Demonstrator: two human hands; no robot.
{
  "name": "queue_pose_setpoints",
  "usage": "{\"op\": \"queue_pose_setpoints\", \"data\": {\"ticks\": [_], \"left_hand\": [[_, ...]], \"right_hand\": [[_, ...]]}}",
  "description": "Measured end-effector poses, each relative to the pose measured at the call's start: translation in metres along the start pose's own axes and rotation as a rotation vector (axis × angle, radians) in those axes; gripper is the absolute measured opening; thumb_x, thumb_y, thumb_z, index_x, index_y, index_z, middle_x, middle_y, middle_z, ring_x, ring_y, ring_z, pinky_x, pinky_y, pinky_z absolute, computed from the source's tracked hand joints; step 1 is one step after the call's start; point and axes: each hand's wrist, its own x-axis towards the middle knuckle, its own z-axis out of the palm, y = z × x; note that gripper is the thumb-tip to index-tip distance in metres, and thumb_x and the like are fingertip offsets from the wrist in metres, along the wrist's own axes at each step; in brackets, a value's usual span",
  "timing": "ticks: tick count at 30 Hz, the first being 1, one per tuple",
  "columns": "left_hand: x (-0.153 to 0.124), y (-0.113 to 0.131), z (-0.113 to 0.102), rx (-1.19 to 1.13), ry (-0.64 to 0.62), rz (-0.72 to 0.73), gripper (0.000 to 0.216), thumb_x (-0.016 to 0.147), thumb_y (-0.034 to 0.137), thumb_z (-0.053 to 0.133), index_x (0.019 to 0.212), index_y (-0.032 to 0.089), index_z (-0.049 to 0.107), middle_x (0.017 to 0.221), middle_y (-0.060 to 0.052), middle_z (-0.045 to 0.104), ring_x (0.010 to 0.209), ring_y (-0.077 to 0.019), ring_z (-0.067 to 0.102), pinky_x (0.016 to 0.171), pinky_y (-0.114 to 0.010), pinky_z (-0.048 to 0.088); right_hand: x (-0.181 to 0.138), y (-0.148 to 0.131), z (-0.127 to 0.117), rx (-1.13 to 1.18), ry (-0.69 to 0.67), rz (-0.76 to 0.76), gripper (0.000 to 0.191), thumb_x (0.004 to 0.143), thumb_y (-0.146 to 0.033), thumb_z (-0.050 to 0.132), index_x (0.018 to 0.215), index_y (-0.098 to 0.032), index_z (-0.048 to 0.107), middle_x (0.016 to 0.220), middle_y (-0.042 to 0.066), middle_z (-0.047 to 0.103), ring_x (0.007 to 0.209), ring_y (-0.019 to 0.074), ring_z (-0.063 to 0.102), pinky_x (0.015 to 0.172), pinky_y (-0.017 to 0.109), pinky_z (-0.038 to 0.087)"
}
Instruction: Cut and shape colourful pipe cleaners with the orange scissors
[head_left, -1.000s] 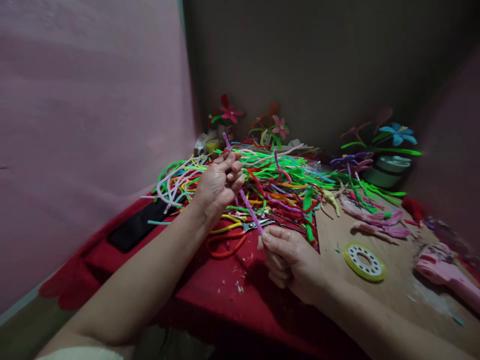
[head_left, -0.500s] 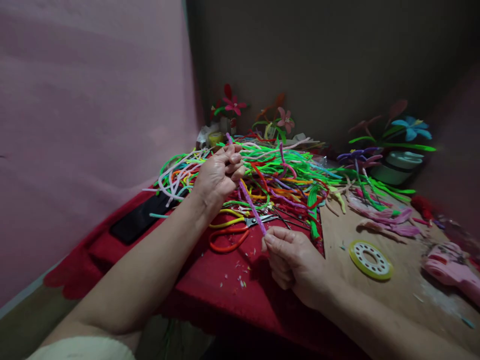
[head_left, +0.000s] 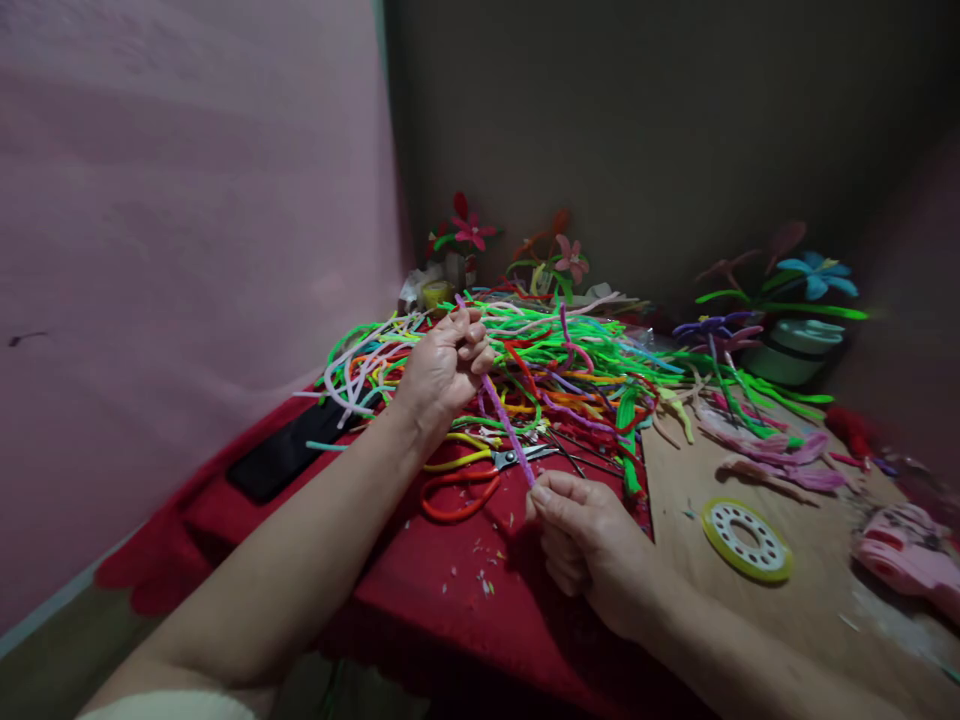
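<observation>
A purple pipe cleaner (head_left: 508, 428) is stretched slantwise between my two hands above the table. My left hand (head_left: 448, 362) is closed around its upper part, and a short end sticks out past the fingers. Lower and to the right, my right hand (head_left: 581, 532) pinches the near end between thumb and forefinger. Beneath the pipe cleaner lie scissors (head_left: 461, 497) with one red and one yellow handle, blades pointing right. Beyond my hands spreads a heap of pipe cleaners (head_left: 592, 345), mostly green, with white, red, orange and purple ones mixed in.
A black phone (head_left: 274, 462) lies at left on the red cloth (head_left: 450, 600). On the wooden board (head_left: 679, 590) at right are a yellow tape roll (head_left: 746, 540) and a pink glue-gun-like tool (head_left: 907, 555). Pipe cleaner flowers (head_left: 814, 275) stand at the back, near a pink wall (head_left: 187, 250).
The whole scene sits slightly lower in view as the camera tilts up. Both hands keep their hold on the purple pipe cleaner, with hardly any movement between them.
</observation>
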Motion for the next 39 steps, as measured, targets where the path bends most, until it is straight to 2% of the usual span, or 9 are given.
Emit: {"op": "queue_pose_setpoints", "data": {"ticks": [5,10,13,19,33,36,39], "left_hand": [[0.004,0.002,-0.003,-0.019,0.043,0.012,0.018,0.085,0.007,0.043,0.071,0.012,0.052,0.052,0.005,0.042,0.036,-0.0018,0.035,0.035,-0.014,0.031],[0.005,0.009,-0.004,0.024,0.105,0.026,0.023,0.086,0.005,0.040,0.067,0.010,0.052,0.048,0.006,0.038,0.033,-0.0015,0.033,0.032,-0.014,0.027],[0.004,0.012,-0.004,0.028,0.091,0.057,0.023,0.084,0.002,0.039,0.067,0.009,0.053,0.048,0.006,0.039,0.033,-0.0010,0.032,0.030,-0.014,0.025],[-0.001,0.015,0.001,-0.031,0.090,0.022,0.024,0.079,-0.004,0.037,0.067,0.011,0.051,0.046,0.007,0.036,0.030,-0.0006,0.027,0.029,-0.014,0.020],[-0.003,0.017,0.008,0.000,0.088,0.055,0.028,0.082,-0.002,0.033,0.066,0.011,0.051,0.040,0.008,0.034,0.028,-0.0014,0.022,0.028,-0.014,0.015],[-0.003,0.013,0.010,-0.029,-0.006,0.047,0.026,0.088,0.006,0.035,0.070,0.011,0.054,0.045,0.006,0.040,0.032,-0.0014,0.030,0.032,-0.013,0.026],[-0.007,0.004,0.012,0.033,-0.118,-0.042,0.020,0.089,0.020,0.043,0.080,0.010,0.058,0.065,-0.001,0.058,0.053,-0.0056,0.054,0.051,-0.018,0.046]], "right_hand": [[0.001,-0.001,-0.003,0.024,-0.021,0.007,0.021,0.078,-0.036,0.055,0.067,-0.019,0.048,0.035,-0.012,0.025,0.030,0.0042,0.015,0.029,0.017,0.014],[-0.001,-0.001,0.001,0.032,-0.046,-0.005,0.023,0.078,-0.035,0.056,0.065,-0.020,0.045,0.036,-0.012,0.025,0.030,0.0042,0.015,0.029,0.016,0.014],[-0.003,0.002,0.004,0.014,-0.057,-0.011,0.023,0.078,-0.035,0.056,0.064,-0.020,0.044,0.035,-0.012,0.026,0.029,0.0045,0.016,0.028,0.017,0.016],[-0.006,0.004,0.007,-0.016,-0.055,0.010,0.025,0.075,-0.036,0.059,0.063,-0.020,0.044,0.035,-0.011,0.027,0.028,0.0043,0.017,0.027,0.016,0.016],[-0.006,0.002,0.008,-0.016,-0.052,0.010,0.024,0.073,-0.035,0.060,0.062,-0.020,0.044,0.034,-0.012,0.027,0.028,0.0045,0.017,0.027,0.016,0.015],[-0.006,0.002,0.007,-0.037,-0.031,-0.030,0.022,0.076,-0.035,0.057,0.064,-0.019,0.047,0.035,-0.011,0.028,0.028,0.0044,0.017,0.028,0.017,0.015],[-0.003,-0.002,0.003,-0.041,0.032,-0.167,0.021,0.078,-0.036,0.055,0.067,-0.018,0.052,0.034,-0.011,0.029,0.029,0.0045,0.019,0.029,0.017,0.017]]}}
